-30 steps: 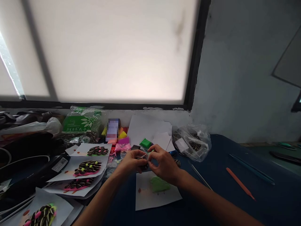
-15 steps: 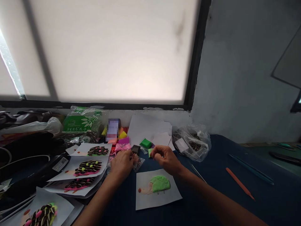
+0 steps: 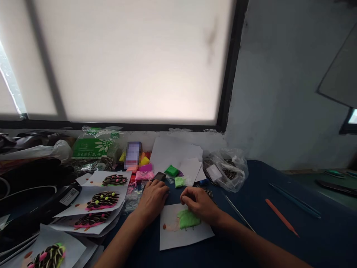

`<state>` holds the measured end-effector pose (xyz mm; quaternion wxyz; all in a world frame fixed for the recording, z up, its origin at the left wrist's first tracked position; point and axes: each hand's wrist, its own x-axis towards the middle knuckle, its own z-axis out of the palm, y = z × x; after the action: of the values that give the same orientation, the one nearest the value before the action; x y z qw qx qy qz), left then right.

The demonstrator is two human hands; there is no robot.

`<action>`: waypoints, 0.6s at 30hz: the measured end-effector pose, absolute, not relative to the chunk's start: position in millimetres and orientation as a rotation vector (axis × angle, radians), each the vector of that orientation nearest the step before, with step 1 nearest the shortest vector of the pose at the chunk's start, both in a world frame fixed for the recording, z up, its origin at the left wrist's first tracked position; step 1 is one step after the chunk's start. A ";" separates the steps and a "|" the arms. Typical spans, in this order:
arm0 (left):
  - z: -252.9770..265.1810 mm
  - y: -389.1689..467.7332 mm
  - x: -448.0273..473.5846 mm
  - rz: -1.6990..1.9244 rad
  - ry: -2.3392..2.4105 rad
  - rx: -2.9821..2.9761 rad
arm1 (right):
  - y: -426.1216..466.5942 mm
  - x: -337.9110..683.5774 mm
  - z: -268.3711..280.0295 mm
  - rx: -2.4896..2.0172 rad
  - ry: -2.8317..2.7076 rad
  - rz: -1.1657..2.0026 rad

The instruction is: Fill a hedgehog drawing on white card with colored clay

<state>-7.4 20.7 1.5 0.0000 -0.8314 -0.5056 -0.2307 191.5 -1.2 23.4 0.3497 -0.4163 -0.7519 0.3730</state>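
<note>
My left hand (image 3: 154, 196) lies palm down on the dark blue cloth with its fingers stretched forward, nearly touching a small dark block (image 3: 160, 176). Over the upper edge of a white card (image 3: 170, 243), my right hand (image 3: 200, 203) has its fingers curled toward the thumb; whatever it may pinch is hidden. Below it, a light green clay body (image 3: 189, 220) forms part of a hedgehog picture with a pale snout and brown nose. A light green clay packet (image 3: 180, 182) and a darker green one (image 3: 171, 171) lie just beyond my hands.
Finished-looking hedgehog cards (image 3: 103, 199) with striped seeds overlap at the left. A clear bag of seeds (image 3: 230, 169) stands at the back right. To the right lie a thin metal rod (image 3: 238, 211), an orange tool (image 3: 281, 217) and blue tweezers (image 3: 294, 199). White paper (image 3: 170, 150) leans at the back.
My right hand has come down from the light green packet to above the card. My left hand has opened out and shifted right, off the crumpled clear wrapper.
</note>
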 end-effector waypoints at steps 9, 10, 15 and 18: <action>10.6 20.2 -2.3 -1.288 -1.564 -2.497 | -4.9 193.5 19.8 -1.053 -1.900 0.798; 13.9 20.1 1.4 -1.389 -1.606 -2.545 | -4.2 193.7 19.1 -1.042 -1.892 0.779; 28.5 17.1 14.4 -1.748 -1.937 -3.067 | -2.3 195.5 17.4 -0.987 -1.858 0.641; 36.3 10.4 17.9 -1.611 -2.026 -3.347 | -3.2 195.3 17.8 -0.964 -1.877 0.576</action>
<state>17.9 10.4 36.3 -0.5182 -0.6765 -0.4096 -0.3257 195.3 -3.2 17.8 0.4592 -0.3914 -0.7624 0.2340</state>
